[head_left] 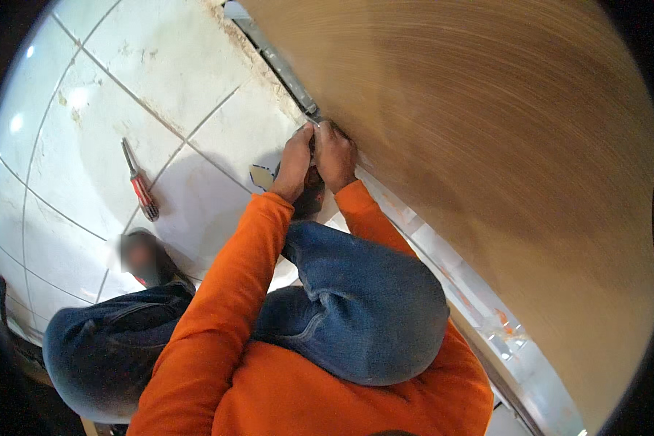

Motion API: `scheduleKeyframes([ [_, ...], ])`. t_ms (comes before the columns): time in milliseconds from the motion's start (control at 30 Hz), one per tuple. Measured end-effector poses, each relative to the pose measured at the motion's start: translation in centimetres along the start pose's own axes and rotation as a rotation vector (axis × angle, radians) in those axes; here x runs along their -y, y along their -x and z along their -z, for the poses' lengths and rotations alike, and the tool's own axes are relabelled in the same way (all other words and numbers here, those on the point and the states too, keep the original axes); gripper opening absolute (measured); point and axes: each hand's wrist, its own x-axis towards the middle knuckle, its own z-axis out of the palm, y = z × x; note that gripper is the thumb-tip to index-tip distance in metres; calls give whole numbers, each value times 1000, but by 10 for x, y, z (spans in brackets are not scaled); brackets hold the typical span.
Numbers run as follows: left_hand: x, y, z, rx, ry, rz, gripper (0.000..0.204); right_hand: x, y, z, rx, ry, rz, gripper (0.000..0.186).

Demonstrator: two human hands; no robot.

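My left hand (pixel 296 166) and my right hand (pixel 334 155) are close together, low down where the brown panel (pixel 487 145) meets the tiled floor (pixel 145 80). Both sets of fingers are closed. A small thin silvery piece (pixel 312 120) shows at the fingertips, too small to name, and most of what lies between the hands is hidden. Just beyond the fingers a narrow grey metal strip (pixel 283 73) runs along the panel's lower edge. Left of my left wrist is a flat pale yellow piece (pixel 261 176) with a dark blue edge.
A screwdriver (pixel 142 190) with a red and black handle lies on the tiles to the left. My bent knees in blue jeans (pixel 370 312) fill the near middle. A whitish strip (pixel 472 291) with orange smears follows the panel's foot on the right.
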Motion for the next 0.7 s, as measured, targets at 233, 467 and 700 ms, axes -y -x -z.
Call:
scheduleKeyframes([
  [233, 10, -2, -39, -157, 517, -80, 36, -18, -1, -20, -134, -83, 87, 16],
  [467, -11, -5, -36, -116, 587, 16, 37, -2, -11, 2, -6, 8, 15, 18],
  [700, -36, 6, -2, 79, -560, -716, 37, 41, -42, 18, 147, 317, -138, 26],
])
